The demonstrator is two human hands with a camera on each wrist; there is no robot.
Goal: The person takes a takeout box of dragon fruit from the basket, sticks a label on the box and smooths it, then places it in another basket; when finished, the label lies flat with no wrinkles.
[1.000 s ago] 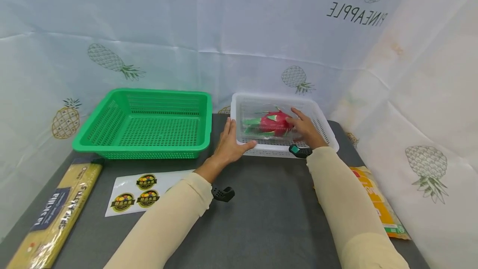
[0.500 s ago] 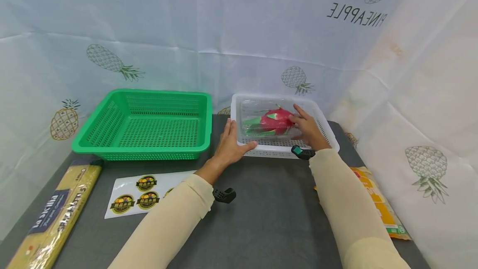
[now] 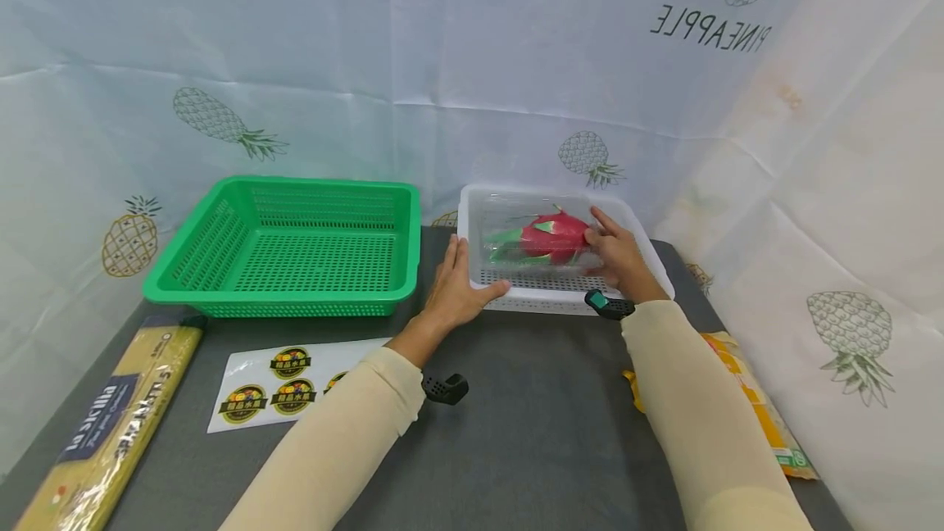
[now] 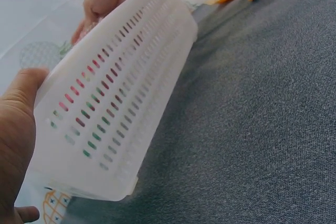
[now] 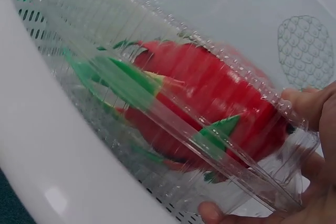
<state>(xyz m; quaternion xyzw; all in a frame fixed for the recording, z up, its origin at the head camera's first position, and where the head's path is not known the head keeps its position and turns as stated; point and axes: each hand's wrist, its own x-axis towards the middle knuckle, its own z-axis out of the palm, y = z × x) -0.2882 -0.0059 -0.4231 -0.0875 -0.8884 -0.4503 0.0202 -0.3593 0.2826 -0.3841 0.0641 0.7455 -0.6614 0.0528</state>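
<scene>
So right hand [image 3: 623, 260] grips one container [image 5: 168, 121], spread left hand [image 3: 453, 289] touching one white basket [image 3: 542, 296].

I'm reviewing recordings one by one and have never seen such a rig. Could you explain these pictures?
There is no machine: a person works with a bare left hand and right hand. The wide picture is from a head-worn camera, the two close-ups from cameras on the wrists.

On the tabletop are a green basket, a white basket, a sheet of round stickers, a yellow packet and, partly behind the right sleeve, an orange packet.

The left hand rests against the white basket's near-left corner. The right hand grips one end of a clear plastic container, inside that basket, holding a dragon fruit.
</scene>
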